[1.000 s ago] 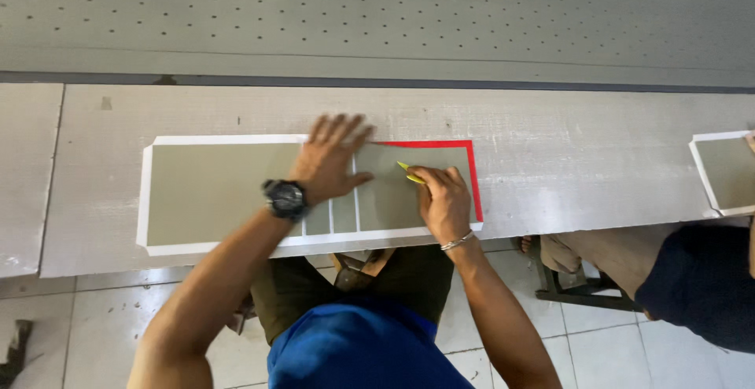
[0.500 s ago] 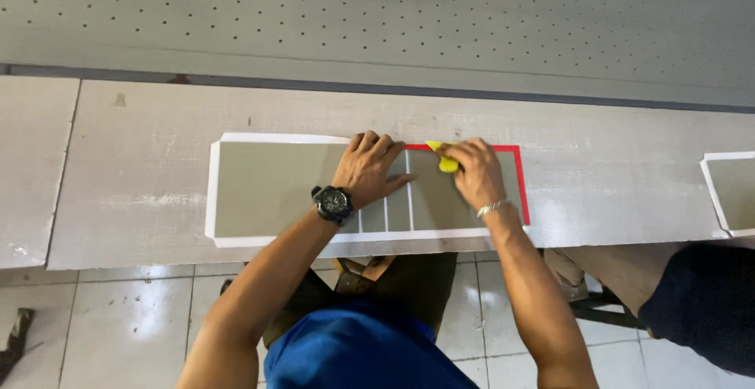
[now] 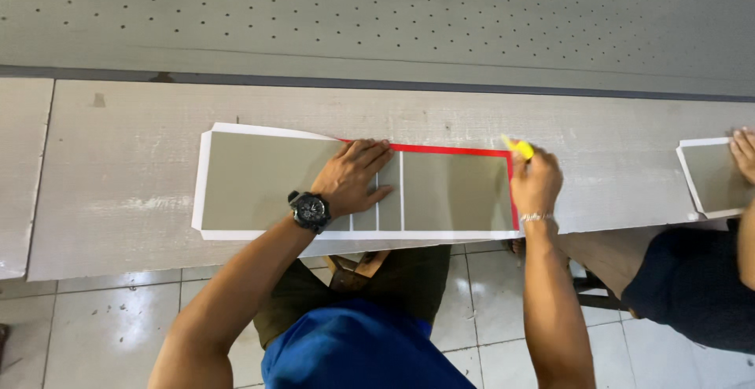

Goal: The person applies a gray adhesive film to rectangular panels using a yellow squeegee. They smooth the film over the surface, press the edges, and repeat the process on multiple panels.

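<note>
A view from above shows a person in a blue shirt seated at a long grey workbench (image 3: pixel 118 161) that runs across the middle of the frame. A long olive-grey sheet (image 3: pixel 259 180) with a white border lies flat on the bench at centre. Red tape (image 3: pixel 448 150) lines part of its top edge and its right edge.

The left hand (image 3: pixel 354 176), with a black watch (image 3: pixel 310 210) on the wrist, rests palm down on the middle of the sheet, fingers spread flat and grasping nothing. 3 thin white lines (image 3: pixel 389 192) cross the sheet beside these fingers.

The right hand (image 3: pixel 536 183) is at the sheet's upper right corner, closed around a small yellow tool (image 3: pixel 519 147) whose tip touches the red corner. A thin bracelet (image 3: pixel 536 217) circles that wrist.

At the right edge of the frame, another person's hand (image 3: pixel 743 149) rests on a second sheet (image 3: pixel 712 178) of the same kind. A perforated grey board (image 3: pixel 377 11) fills the top of the frame, and white floor tiles (image 3: pixel 86 326) show below the bench.
</note>
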